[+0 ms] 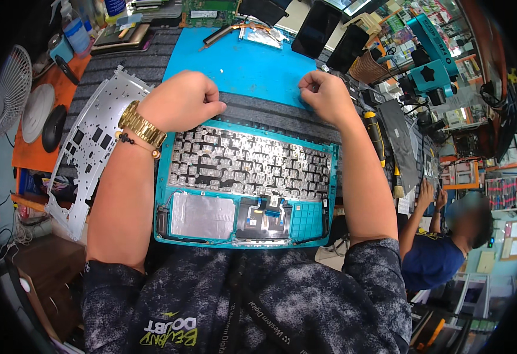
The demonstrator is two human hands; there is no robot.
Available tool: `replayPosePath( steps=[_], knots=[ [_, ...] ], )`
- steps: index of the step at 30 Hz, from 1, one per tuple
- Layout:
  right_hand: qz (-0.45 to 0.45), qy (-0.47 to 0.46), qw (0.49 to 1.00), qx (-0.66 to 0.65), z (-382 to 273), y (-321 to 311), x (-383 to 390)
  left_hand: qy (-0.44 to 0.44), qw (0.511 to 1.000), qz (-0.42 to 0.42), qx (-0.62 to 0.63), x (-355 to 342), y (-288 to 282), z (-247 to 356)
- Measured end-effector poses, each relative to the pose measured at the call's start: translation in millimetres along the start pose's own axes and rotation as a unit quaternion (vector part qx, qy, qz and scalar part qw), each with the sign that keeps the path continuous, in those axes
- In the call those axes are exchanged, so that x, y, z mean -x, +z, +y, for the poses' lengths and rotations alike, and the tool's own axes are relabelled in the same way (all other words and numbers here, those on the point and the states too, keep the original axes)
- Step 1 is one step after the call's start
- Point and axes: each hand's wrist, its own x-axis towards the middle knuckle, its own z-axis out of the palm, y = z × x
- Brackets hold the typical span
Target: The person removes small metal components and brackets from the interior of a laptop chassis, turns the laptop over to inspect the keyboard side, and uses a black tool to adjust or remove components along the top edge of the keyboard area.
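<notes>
A teal laptop palm-rest housing (309, 221) lies face down before me, showing the silver keyboard back (249, 159), a metal panel and the touchpad's rear. My left hand (185, 97) is curled above its top-left edge, with a gold watch on the wrist. My right hand (323, 94) is curled just beyond its top-right edge, beside the blue mat (244, 65). Whatever either hand's fingers may hold is too small or hidden to tell. A perforated silver metal plate (81, 162) lies tilted to the left of the housing.
Phones (316, 29), a microscope (428, 76) and screwdrivers (375, 138) are at right; a green circuit board (208, 15) and small parts at the back; spray bottles and a fan (12, 82) at left. A co-worker in blue (432, 262) works at far right.
</notes>
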Motion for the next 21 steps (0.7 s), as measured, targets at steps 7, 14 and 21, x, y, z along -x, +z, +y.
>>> replayPosePath(
  steps=[7, 14, 21],
  knots=[
    [-0.002, 0.041, 0.999, 0.02, -2.5, -6.7, 1.1, -0.009, 1.0, -0.006, -0.007, 0.6, -1.3, 2.7],
    [0.016, 0.006, 1.0, -0.007, -1.4, -8.7, 7.9, -0.011, 1.0, -0.011, -0.009, 0.1, -2.0, 3.1],
    [-0.101, -0.087, 0.99, 0.033, -5.9, -19.4, 34.7, -0.003, 1.0, -0.001, 0.0, 0.6, -0.2, 1.1]
  ],
)
